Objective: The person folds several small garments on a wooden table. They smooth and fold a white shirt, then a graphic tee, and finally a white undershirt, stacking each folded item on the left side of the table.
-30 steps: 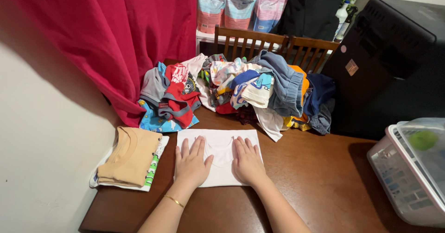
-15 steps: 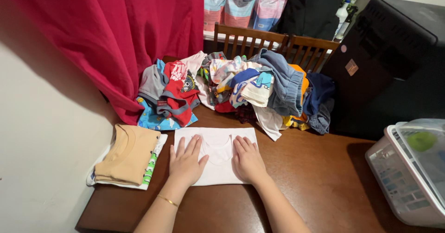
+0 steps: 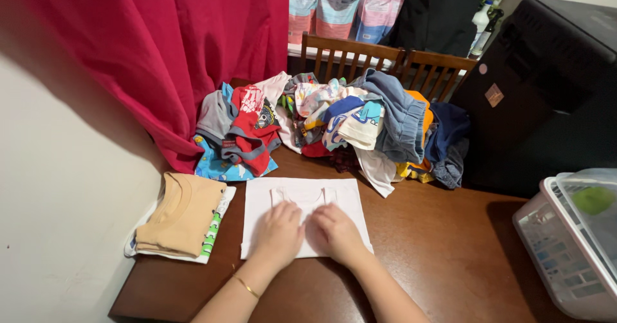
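Note:
A white sleeveless top [image 3: 347,201] lies flat on the brown wooden table [image 3: 437,265], its neckline towards the far side. My left hand [image 3: 278,234] and my right hand [image 3: 335,232] rest palm down on its lower middle, side by side and almost touching, fingers spread. A thin gold bracelet [image 3: 246,287] is on my left wrist. Neither hand grips anything.
A folded tan shirt [image 3: 183,212] sits on a folded white one at the table's left edge. A heap of mixed coloured clothes [image 3: 334,124] fills the far side, before two wooden chair backs [image 3: 385,56]. A red curtain [image 3: 180,46] hangs left; a clear plastic bin [image 3: 572,246] stands right.
Both hands have slid inward along the white top, from apart to nearly touching at its middle. The view has shifted slightly.

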